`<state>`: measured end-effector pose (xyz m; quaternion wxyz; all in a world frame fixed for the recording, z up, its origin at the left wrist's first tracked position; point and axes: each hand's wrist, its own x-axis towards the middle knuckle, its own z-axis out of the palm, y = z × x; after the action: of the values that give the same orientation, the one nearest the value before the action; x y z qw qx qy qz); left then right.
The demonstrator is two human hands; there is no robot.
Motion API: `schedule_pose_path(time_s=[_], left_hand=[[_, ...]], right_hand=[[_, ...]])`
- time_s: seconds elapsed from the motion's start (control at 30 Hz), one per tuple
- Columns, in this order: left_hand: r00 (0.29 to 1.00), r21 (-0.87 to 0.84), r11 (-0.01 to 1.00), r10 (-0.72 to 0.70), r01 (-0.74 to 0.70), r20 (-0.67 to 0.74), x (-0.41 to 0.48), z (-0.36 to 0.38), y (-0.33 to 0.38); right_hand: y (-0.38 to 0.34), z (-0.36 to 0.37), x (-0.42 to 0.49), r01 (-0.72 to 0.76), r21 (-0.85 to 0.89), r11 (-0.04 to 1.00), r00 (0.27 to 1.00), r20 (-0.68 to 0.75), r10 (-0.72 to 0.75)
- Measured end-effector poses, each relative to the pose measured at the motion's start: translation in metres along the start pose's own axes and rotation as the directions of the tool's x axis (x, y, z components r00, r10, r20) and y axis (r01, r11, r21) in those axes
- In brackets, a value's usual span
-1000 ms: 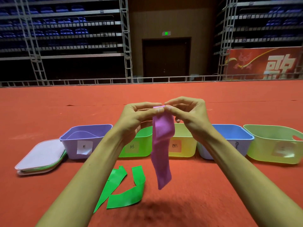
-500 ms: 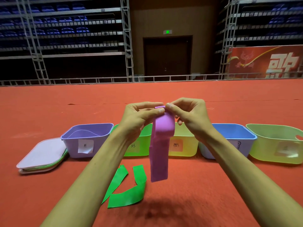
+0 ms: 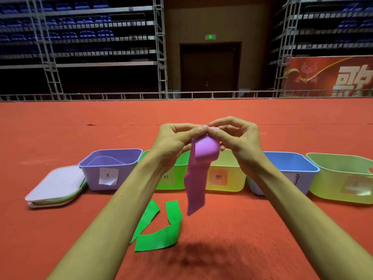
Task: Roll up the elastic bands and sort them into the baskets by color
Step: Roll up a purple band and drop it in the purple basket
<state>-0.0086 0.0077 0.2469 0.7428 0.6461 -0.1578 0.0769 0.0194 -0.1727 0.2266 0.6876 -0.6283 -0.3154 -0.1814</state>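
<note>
Rolled shorter, the purple band (image 3: 196, 178) hangs clear of carpet (image 3: 242, 225), pinched by left hand (image 3: 173, 143) and right hand (image 3: 241, 142) fingers (image 3: 227, 123).

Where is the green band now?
Head view, left of centre: the green band lies on the carpet before the green basket, below-left of the purple band.

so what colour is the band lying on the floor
The band on the floor is bright green; head view shows it.

5 baskets (image 3: 90, 178) | 2 bands (image 3: 196, 188) | 2 hands (image 3: 171, 144) | 1 lid stack (image 3: 54, 184)
</note>
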Motion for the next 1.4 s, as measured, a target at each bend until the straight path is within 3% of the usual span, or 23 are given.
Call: schedule_pose_path(time_s=[0.13, 0.4, 0.63, 0.93, 1.23, 1.4], left_hand=[[1.0, -0.033, 0.999, 0.023, -0.023, -0.016, -0.001, 0.003, 0.0], [1.0, -0.128, 0.992, 0.001, 0.003, 0.028, -0.001, 0.001, -0.001], [1.0, -0.067, 0.998, -0.003, 0.004, 0.008, 0.001, -0.001, 0.002], [1.0, -0.054, 0.998, 0.018, -0.018, 0.0, 0.0, 0.002, -0.001], [0.998, 0.065, 0.996, -0.056, 0.054, 0.025, -0.001, 0.007, -0.008], [0.996, -0.024, 0.997, -0.078, 0.079, 0.036, 0.002, 0.008, -0.01]], right_hand=[[-0.003, -0.001, 0.0, -0.076, 0.016, 0.997, 0.997, -0.002, 0.076], [-0.005, 0.0, -0.001, -0.027, 0.054, 0.998, 0.998, -0.049, 0.029], [-0.004, 0.0, -0.004, 0.006, 0.073, 0.997, 0.999, -0.053, -0.002], [-0.009, -0.005, -0.005, -0.129, 0.089, 0.988, 0.991, -0.025, 0.132], [-0.004, -0.005, -0.01, -0.046, 0.132, 0.99, 0.991, -0.12, 0.062], [-0.003, -0.009, -0.014, -0.047, 0.119, 0.992, 0.992, -0.114, 0.061]])
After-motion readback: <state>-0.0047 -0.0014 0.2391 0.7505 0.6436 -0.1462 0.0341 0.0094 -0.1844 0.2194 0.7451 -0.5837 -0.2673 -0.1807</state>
